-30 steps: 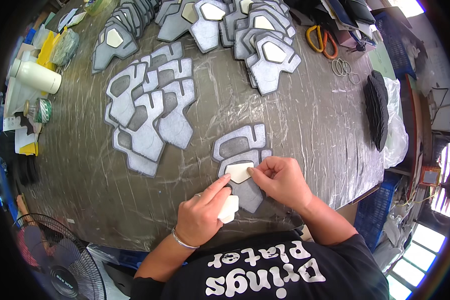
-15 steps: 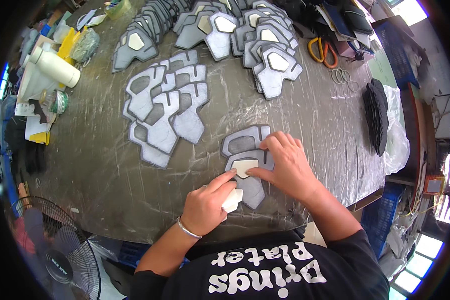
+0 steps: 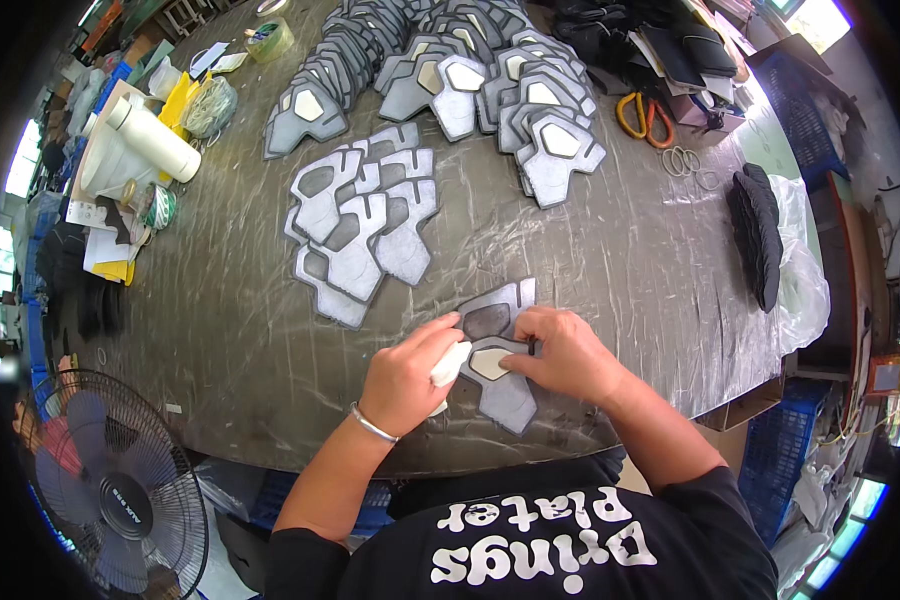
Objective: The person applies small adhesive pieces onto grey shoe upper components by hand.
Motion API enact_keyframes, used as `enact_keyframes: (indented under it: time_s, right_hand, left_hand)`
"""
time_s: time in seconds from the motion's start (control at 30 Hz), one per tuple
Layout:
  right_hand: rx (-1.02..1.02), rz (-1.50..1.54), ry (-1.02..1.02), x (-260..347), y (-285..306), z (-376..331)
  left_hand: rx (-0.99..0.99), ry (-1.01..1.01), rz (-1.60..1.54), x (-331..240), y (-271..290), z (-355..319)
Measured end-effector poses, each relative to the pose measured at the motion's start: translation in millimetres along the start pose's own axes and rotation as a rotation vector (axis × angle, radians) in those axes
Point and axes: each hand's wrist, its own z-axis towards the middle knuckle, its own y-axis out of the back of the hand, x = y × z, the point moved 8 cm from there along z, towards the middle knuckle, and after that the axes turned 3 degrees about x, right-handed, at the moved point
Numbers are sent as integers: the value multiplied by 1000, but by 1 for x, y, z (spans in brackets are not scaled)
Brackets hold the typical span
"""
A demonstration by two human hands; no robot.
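A wide grey worktable covered in crinkled clear plastic (image 3: 620, 250) fills the view, with a black standing fan (image 3: 110, 490) at its lower left. Rows of grey angular foam panels with pale centres (image 3: 470, 70) lie at the far edge, and a smaller fanned group (image 3: 365, 235) sits mid-table. Near the front edge, the right hand (image 3: 565, 350) presses flat on a grey foam panel with a cream insert (image 3: 500, 380) (another panel lies just above it). The left hand (image 3: 405, 375) pinches small white foam pieces (image 3: 450, 365) beside it.
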Motion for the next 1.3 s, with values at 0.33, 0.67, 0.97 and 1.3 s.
enact_keyframes:
  time_s: [0.33, 0.67, 0.97, 1.3]
  right_hand:
    - [23, 125, 189, 11, 17, -12]
    - [-675, -89, 203, -17, 159, 50]
    - [117, 366, 449, 62, 10, 10]
    - [70, 865, 119, 20, -13, -12]
  left_hand:
    - [-94, 80, -38, 14, 1, 13]
    - [-135, 248, -579, 20, 9, 3]
    - [236, 446, -1120, 8, -34, -18]
    - [68, 379, -899, 8, -35, -34]
